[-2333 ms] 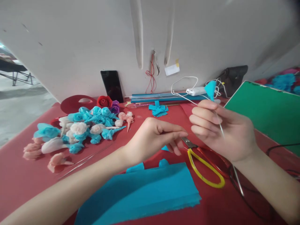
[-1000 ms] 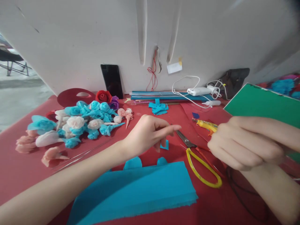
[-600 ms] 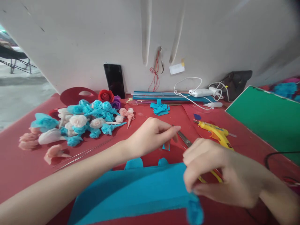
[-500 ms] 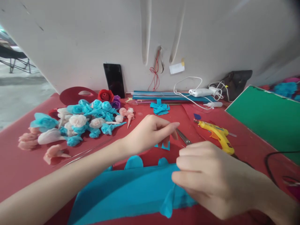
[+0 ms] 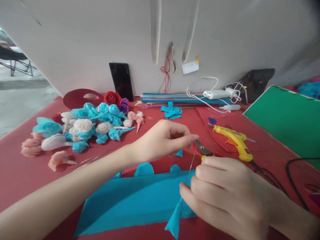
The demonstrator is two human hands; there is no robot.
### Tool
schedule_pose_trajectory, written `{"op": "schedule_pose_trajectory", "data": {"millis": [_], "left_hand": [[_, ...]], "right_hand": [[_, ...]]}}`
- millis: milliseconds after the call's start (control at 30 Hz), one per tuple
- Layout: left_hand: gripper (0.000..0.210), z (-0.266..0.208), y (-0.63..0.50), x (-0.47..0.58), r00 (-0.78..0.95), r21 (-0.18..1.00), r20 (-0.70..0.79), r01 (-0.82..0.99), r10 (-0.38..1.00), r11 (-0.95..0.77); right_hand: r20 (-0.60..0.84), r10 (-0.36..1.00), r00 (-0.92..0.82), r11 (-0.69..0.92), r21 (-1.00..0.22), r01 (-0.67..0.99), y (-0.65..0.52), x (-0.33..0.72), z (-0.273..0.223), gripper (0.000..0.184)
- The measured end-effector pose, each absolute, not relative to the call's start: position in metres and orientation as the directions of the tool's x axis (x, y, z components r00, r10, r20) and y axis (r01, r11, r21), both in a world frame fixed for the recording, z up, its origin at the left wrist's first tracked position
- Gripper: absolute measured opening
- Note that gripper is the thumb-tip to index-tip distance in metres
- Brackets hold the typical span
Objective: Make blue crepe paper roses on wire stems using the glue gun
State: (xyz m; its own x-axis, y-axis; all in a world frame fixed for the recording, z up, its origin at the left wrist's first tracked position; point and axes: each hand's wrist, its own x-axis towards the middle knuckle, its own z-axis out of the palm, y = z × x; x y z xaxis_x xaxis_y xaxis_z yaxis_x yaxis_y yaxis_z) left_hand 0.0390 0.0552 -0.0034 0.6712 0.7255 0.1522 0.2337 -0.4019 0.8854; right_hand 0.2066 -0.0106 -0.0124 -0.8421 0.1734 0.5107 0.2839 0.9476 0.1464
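Observation:
My left hand point(image 5: 172, 138) is closed in a pinch over the middle of the table. From its fingertips a thin thread point(image 5: 192, 164) runs taut down to my right hand point(image 5: 225, 190). That hand is curled shut around a blue crepe-paper piece point(image 5: 175, 218), whose gathered tail hangs below the fingers; the rest of it is hidden in the grip. Just beyond my left fingertips lie metal scissors point(image 5: 201, 146), partly covered by my right hand. Under both hands stretches a wide blue crepe-paper sheet point(image 5: 130, 200), with rounded blue petals point(image 5: 144, 169) along its far edge.
Paper flowers in blue, white and pink point(image 5: 83, 126) are heaped at left. A yellow glue gun point(image 5: 233, 140) lies at right, its black cord trailing nearby, beside a green board point(image 5: 282, 123). At the back are a leaning phone point(image 5: 121, 81), blue strips point(image 5: 171, 111) and a white charger point(image 5: 215, 94).
My hands have drawn slightly apart, and the thread between them now shows. My right hand has turned and lowered a little, with the blue paper tail swinging down and left.

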Motion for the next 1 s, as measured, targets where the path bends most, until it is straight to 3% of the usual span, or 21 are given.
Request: {"op": "schedule_pose_trajectory", "data": {"millis": [267,367,433,567,633,700,767,833,900,1000], "left_hand": [[0.037,-0.003,0.055,0.04,0.685,0.841,0.179,0.267,0.707,-0.471],[0.02,-0.009,0.058,0.041,0.662,0.797,0.234,0.289,0.712,-0.531],[0.003,-0.012,0.061,0.041,0.643,0.779,0.255,0.306,0.722,-0.548],[0.01,-0.02,0.062,0.036,0.636,0.758,0.206,0.377,0.744,-0.533],[0.029,-0.026,0.059,0.029,0.63,0.735,0.178,0.425,0.756,-0.528],[0.033,-0.035,0.052,0.021,0.627,0.702,0.169,0.464,0.76,-0.539],[0.02,-0.047,0.043,0.013,0.661,0.673,0.153,0.474,0.734,-0.567],[0.022,-0.057,0.035,0.007,0.692,0.652,0.133,0.479,0.71,-0.588],[0.027,-0.065,0.03,0.004,0.705,0.636,0.113,0.49,0.7,-0.596],[0.033,-0.069,0.027,0.006,0.721,0.624,0.095,0.494,0.686,-0.606]], "right_hand": [[0.52,0.191,-0.832,0.938,0.152,0.311,-0.014,0.209,-0.013,0.037],[0.523,0.196,-0.83,0.934,0.16,0.321,-0.013,0.211,-0.014,0.036],[0.55,0.213,-0.808,0.919,0.168,0.356,-0.011,0.214,-0.012,0.031],[0.548,0.33,-0.769,0.846,0.189,0.498,-0.01,0.223,-0.009,0.014],[0.556,0.47,-0.686,0.802,0.057,0.595,-0.011,0.226,-0.01,0.01],[0.541,0.655,-0.528,0.715,-0.216,0.665,-0.014,0.227,-0.014,0.008],[0.376,0.835,-0.402,0.549,-0.524,0.651,-0.018,0.228,-0.022,0.008],[0.102,0.935,-0.338,0.293,-0.76,0.58,-0.021,0.227,-0.03,0.016],[-0.1,0.946,-0.31,0.072,-0.863,0.5,-0.022,0.225,-0.039,0.022],[-0.187,0.946,-0.264,-0.047,-0.888,0.458,-0.023,0.223,-0.05,0.024]]}}
